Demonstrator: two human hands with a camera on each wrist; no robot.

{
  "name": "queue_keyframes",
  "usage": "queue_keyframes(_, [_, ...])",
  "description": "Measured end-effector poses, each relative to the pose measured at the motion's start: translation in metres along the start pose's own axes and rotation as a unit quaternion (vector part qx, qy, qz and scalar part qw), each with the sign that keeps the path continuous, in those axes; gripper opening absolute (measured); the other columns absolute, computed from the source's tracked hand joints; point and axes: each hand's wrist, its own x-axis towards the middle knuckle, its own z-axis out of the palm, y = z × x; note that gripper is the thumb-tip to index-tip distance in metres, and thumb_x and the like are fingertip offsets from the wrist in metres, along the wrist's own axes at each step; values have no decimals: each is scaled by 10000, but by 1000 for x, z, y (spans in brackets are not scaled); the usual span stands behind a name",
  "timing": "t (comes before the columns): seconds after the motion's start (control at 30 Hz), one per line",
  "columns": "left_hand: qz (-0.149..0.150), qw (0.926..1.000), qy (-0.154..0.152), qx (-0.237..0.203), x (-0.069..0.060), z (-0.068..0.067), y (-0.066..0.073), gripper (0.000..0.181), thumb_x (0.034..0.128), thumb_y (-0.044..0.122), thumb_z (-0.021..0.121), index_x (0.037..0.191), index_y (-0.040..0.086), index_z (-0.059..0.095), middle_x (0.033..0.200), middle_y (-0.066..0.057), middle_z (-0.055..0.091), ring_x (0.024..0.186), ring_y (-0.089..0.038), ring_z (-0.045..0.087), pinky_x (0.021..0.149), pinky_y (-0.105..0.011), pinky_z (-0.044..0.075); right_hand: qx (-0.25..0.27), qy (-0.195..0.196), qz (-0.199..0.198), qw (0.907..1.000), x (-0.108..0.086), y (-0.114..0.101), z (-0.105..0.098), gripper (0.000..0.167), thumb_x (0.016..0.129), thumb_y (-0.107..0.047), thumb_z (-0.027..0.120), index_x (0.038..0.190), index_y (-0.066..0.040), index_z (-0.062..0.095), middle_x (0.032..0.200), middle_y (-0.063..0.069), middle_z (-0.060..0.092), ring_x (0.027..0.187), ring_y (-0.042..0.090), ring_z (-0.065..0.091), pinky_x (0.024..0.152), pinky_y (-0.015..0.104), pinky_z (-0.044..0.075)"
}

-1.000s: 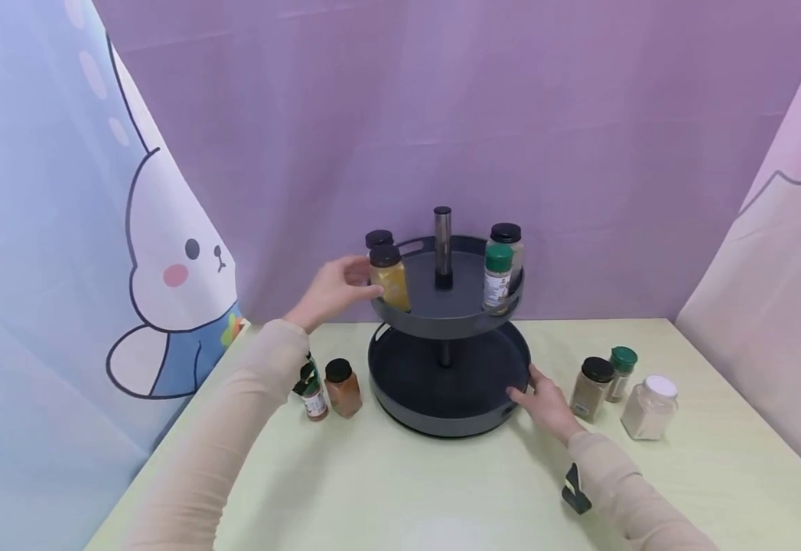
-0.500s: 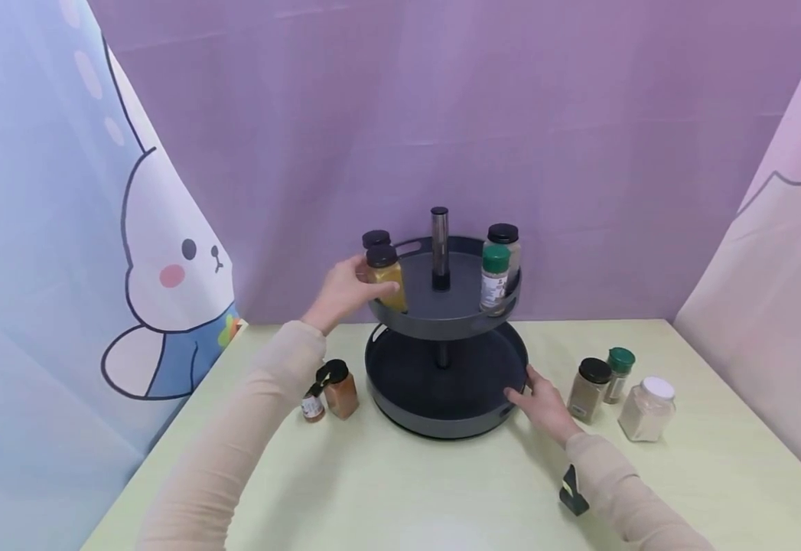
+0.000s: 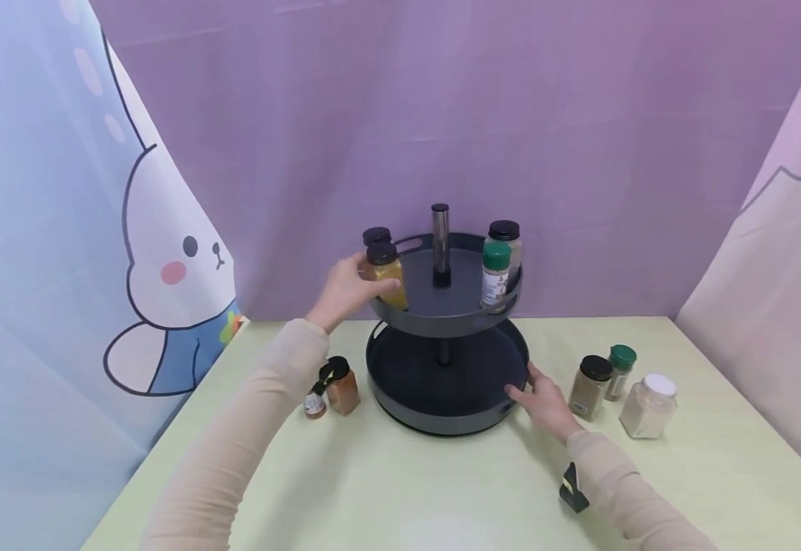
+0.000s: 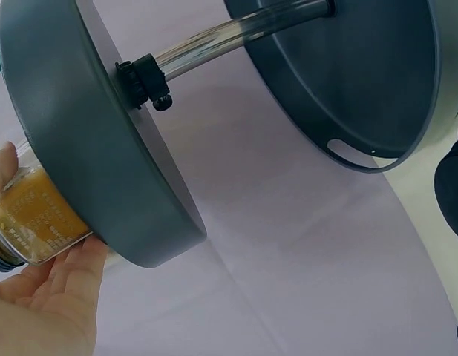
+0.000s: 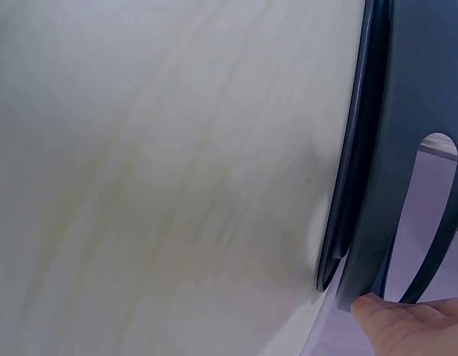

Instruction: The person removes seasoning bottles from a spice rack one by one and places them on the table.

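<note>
A two-tier dark round tray stand (image 3: 441,327) stands on the table. At the left of its upper tier, the left hand (image 3: 350,289) holds a black-capped yellow jar (image 3: 393,287); in the left wrist view, thumb and fingers lie on either side of the yellow jar (image 4: 39,211). A second black-capped jar (image 3: 376,236) is behind it. The right hand (image 3: 545,402) grips the right rim of the lower tier, its thumb over the edge; in the right wrist view, fingers (image 5: 407,322) touch the tier wall (image 5: 407,111). The lower tier holds no jars.
On the upper tier's right stand a green-capped jar (image 3: 495,287) and a black-capped jar (image 3: 505,229). An orange-brown jar (image 3: 343,394) and a small jar (image 3: 314,405) stand left. Right are a brown jar (image 3: 589,390), a green-capped jar (image 3: 619,375) and a white-capped jar (image 3: 650,409).
The left hand has shifted slightly right, its thumb now across the front of the yellow jar. The right hand stays at the lower rim.
</note>
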Motion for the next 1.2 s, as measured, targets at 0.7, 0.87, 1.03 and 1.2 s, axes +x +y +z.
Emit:
queue_keyframes(0.7, [-30,9995,74,320,-4,1,2,462,755,432,694,1056,111,553,976,-53,614,900,-207,574,751,-351,496,41,-78,8,10000,1,-4,-1,774,900,-248,547,1390,164,112,1400,349,254,1315,454,232,1083,521,239])
queue_keyframes(0.87, [-24,9994,60,353,-4,1,2,468,759,432,692,1071,112,552,989,-50,616,911,-205,578,761,-357,501,-40,-8,8,10000,2,-4,-2,770,895,-258,551,1386,165,135,1395,358,255,1306,462,245,1077,522,248])
queue_keyframes(1.03, [-37,9995,35,302,-4,0,3,483,761,424,693,1097,106,552,1013,-54,622,932,-206,582,780,-362,503,-82,-12,83,9999,1,-5,-3,775,892,-258,554,1390,160,132,1401,356,243,1308,462,240,1077,523,247])
queue_keyframes(1.2, [17,9995,92,294,-4,-1,4,451,762,412,695,1058,99,563,994,-60,624,922,-210,582,776,-361,504,-98,-46,68,9999,1,-6,-2,781,890,-252,557,1389,163,122,1397,356,251,1306,463,243,1074,525,252])
